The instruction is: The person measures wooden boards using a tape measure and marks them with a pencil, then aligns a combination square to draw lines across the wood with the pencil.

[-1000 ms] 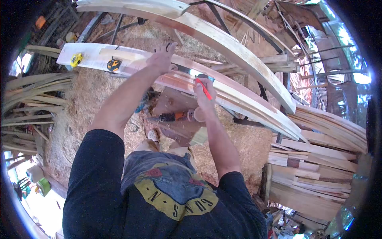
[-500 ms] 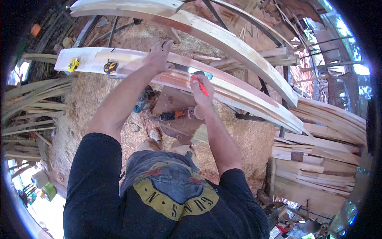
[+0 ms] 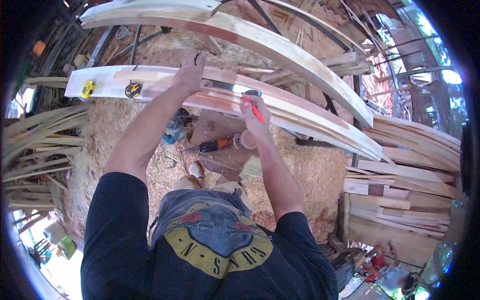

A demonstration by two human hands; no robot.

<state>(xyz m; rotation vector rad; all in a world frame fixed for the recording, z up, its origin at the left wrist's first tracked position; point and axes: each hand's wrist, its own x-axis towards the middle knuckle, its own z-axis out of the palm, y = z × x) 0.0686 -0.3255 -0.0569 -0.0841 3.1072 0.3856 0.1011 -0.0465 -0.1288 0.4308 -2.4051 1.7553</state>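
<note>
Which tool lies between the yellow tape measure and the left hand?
A black-and-orange tape measure lies between them, on the board; the head view shows it.

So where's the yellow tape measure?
In the head view, the yellow tape measure lies near the left end of the pale board, just left of the black-and-orange tape measure.
</note>
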